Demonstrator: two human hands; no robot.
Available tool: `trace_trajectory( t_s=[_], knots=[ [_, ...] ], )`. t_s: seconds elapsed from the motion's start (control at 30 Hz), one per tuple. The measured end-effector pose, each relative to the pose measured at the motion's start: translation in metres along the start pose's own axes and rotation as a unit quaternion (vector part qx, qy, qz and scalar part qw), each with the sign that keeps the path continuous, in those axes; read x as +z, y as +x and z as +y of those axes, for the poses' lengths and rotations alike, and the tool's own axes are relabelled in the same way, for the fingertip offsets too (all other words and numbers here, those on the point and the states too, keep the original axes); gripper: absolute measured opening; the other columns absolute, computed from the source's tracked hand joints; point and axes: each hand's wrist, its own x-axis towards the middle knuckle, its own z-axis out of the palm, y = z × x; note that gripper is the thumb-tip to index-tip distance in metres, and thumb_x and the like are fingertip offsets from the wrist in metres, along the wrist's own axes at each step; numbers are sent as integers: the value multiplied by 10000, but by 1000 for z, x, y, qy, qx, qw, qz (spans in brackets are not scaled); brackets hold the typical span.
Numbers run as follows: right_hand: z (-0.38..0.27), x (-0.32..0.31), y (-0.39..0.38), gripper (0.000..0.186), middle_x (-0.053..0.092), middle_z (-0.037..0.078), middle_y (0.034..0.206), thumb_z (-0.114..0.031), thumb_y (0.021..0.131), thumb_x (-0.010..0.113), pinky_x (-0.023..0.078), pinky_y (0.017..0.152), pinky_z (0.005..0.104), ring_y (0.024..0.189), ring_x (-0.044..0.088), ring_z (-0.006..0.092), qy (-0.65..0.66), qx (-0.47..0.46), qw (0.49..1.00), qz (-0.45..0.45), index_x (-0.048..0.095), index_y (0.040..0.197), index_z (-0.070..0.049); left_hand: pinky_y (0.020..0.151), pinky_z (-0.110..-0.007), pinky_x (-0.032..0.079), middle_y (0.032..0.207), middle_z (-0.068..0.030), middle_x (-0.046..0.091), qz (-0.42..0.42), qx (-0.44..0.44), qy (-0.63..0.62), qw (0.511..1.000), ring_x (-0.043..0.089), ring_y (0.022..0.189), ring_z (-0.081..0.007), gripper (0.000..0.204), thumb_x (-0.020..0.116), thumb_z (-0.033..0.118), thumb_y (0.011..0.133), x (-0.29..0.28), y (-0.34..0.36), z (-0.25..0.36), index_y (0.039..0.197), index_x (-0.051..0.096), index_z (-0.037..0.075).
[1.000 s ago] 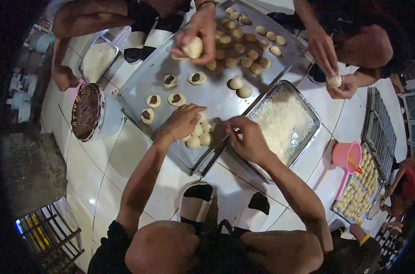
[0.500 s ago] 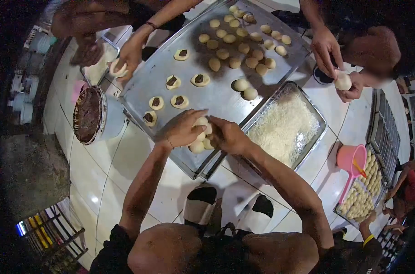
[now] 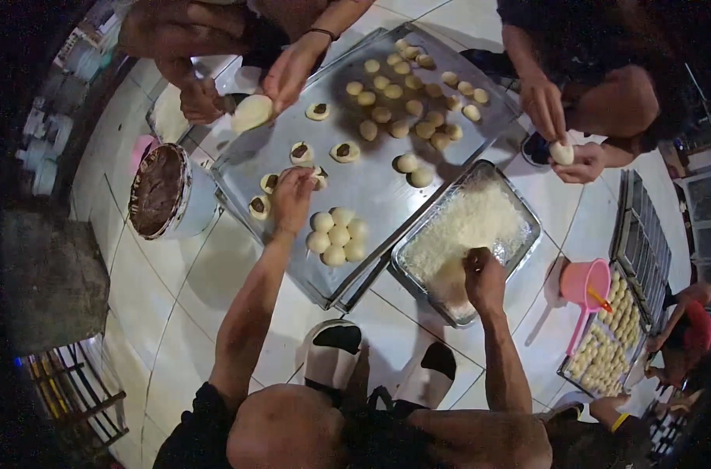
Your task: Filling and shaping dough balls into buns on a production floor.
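Dough balls (image 3: 337,235) between hands

Tiled floor (image 3: 175,313) bears tray (image 3: 371,191), pan (image 3: 527,227), bowl (image 3: 168,191)

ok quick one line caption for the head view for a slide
Seen from above, the left hand reaches over filled dough rounds on a metal tray while the right hand dips into a pan of white crumbs.
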Motion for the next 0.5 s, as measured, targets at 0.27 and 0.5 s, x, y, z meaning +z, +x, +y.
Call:
trace_trajectory(
  t_s=[0.27, 0.5],
  knots=[
    [3, 15, -13, 218, 683, 184, 971, -21, 807, 575, 518, 727, 383, 807, 640, 345, 44, -165, 973, 156, 692, 989, 8, 1012, -376, 469, 1269, -177, 578, -154, -213, -663, 701, 574, 1166, -297, 296, 523, 153, 966, 44, -48, 137, 1247, 520, 58],
    [25, -6, -4, 242, 681, 202, 955, -19, 786, 559, 518, 708, 378, 795, 643, 356, -58, -113, 987, 101, 692, 981, 36, 1024, -367, 474, 1301, -188, 565, -258, -393, -613, 635, 574, 1175, -302, 435, 484, 286, 1003, 86, -72, 153, 1291, 474, -40]
  ],
)
